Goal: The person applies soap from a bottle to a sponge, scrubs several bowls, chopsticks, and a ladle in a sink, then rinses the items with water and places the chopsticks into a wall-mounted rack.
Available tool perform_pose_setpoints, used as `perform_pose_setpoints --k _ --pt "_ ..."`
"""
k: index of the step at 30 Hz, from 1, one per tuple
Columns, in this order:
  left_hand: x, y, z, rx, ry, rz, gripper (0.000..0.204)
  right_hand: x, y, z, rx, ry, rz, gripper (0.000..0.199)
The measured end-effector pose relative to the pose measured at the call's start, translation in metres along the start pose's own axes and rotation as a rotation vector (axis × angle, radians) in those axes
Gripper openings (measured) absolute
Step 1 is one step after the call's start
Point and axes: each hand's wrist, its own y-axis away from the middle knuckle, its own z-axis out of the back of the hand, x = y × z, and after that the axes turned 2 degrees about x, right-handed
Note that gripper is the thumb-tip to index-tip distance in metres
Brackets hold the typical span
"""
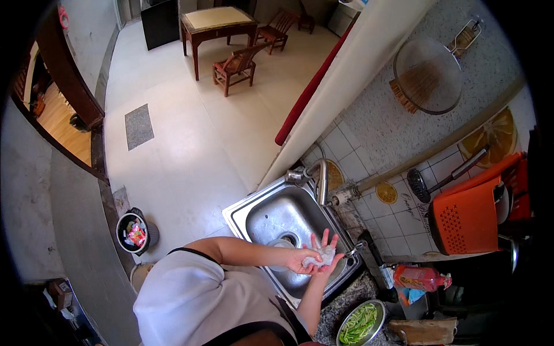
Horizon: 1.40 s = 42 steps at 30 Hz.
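Note:
Over the steel sink point(268, 207), my two hands meet. My left hand point(303, 260) is closed on a crumpled white tissue or cloth point(324, 257) and presses it against the other palm; I cannot tell which material it is. My right hand point(334, 244) lies palm up under it, fingers spread. Below my left forearm, a pale round dish point(279, 258) sits in the basin beside the drain point(289, 238), partly hidden by the arm. The curved faucet point(321, 183) stands at the sink's far edge.
A metal bowl of cut green vegetables point(359, 324) stands on the counter near a red bottle point(418, 278). An orange rack point(467, 216), a skimmer point(418, 184) and a round strainer point(427, 75) are at the wall. Beyond are a bin point(137, 230), a table point(218, 18) and chairs point(236, 66).

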Motion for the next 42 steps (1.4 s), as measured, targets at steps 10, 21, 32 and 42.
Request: perform_pose_setpoints --k 10,21,32,42 --pt "-0.060 -0.008 0.018 -0.261 -0.466 -0.098 0.010 0.016 -0.079 -0.004 -0.205 0.959 -0.280 0.042" --pt "-0.074 -0.012 0.052 -1.176 -1.725 -0.480 0.038 -0.034 -0.114 0.054 -0.553 1.838 -0.170 0.046" --pt "-0.048 -0.013 0.030 -1.296 -1.982 -0.236 0.034 -0.035 -0.081 0.089 -0.831 1.550 -0.073 0.041" --pt "-0.072 0.001 0.042 -0.661 -1.250 -0.193 0.041 0.026 0.016 0.075 -0.408 0.467 -0.201 0.031"
